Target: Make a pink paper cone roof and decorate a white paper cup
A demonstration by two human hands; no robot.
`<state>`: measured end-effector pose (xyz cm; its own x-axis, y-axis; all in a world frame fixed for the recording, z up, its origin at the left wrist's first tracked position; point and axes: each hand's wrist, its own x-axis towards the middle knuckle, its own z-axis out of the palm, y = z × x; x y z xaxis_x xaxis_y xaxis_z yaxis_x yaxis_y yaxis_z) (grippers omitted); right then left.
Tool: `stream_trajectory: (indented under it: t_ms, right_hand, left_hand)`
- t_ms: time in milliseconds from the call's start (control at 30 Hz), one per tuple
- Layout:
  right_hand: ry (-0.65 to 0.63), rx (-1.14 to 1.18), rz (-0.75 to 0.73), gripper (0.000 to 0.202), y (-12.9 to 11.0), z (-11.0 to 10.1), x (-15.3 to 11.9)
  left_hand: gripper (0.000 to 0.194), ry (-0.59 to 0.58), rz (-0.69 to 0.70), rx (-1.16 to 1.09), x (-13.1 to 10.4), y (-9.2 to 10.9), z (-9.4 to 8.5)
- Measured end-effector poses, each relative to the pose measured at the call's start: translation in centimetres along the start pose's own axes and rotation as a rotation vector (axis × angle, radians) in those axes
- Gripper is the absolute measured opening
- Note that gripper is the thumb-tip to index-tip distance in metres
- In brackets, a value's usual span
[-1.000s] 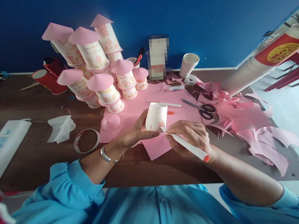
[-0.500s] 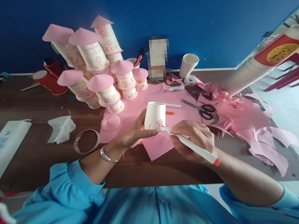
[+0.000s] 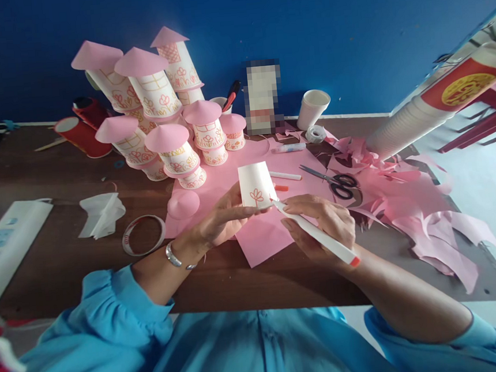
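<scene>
A small white paper cup [image 3: 255,179] with a red flower drawn near its lower edge is held in my left hand [image 3: 224,217], thumb along the bottom. My right hand [image 3: 321,226] grips a white marker [image 3: 321,233] with a red end; its tip is at the cup's lower right edge. Behind the cup, on a pink sheet [image 3: 261,242], lie a white pen [image 3: 286,175] and an orange-red cap [image 3: 281,187]. Decorated cup towers [image 3: 165,100] with pink cone roofs stand at the back left.
Black scissors [image 3: 339,184] and crumpled pink paper scraps [image 3: 409,195] lie on the right, beneath a long stack of cups [image 3: 419,113]. Left are a tape roll [image 3: 143,235], a white wrapper [image 3: 101,213] and red cups [image 3: 82,137]. A blue wall [image 3: 325,28] rises behind.
The cup has turned and tilted in my left hand, so the flower now sits further left. The marker tip has moved slightly up, to the cup's right edge.
</scene>
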<state>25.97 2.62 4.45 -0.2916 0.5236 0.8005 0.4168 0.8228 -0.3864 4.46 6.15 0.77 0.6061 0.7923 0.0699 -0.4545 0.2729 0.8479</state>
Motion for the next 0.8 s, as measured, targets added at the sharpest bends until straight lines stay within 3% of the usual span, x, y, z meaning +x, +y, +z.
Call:
stream_trajectory:
  t_ms: [200, 333, 433, 600, 800]
  right_hand:
    - [-0.048, 0.0, -0.029, 0.02, -0.4, 0.3, -0.1]
    - [-0.05, 0.02, -0.048, 0.019, -0.4, 0.3, 0.0]
    - [-0.038, 0.028, -0.056, 0.02, -0.2, 0.2, 0.1]
    - [-0.038, 0.01, -0.038, 0.018, -0.2, 0.1, 0.2]
    - [-0.059, 0.037, -0.056, 0.02, -0.3, 0.2, 0.0]
  left_hand:
    - [0.049, -0.006, -0.041, 0.002, -0.2, -0.2, 0.2]
    - [0.057, 0.055, -0.09, 0.041, -0.2, 0.4, 0.9]
    - [0.053, 0.093, -0.055, 0.056, -0.2, 0.3, 0.8]
    - [0.039, 0.04, -0.033, -0.002, -0.2, -0.3, 0.0]
    - [0.067, 0.088, -0.087, 0.007, -0.3, 0.1, 0.7]
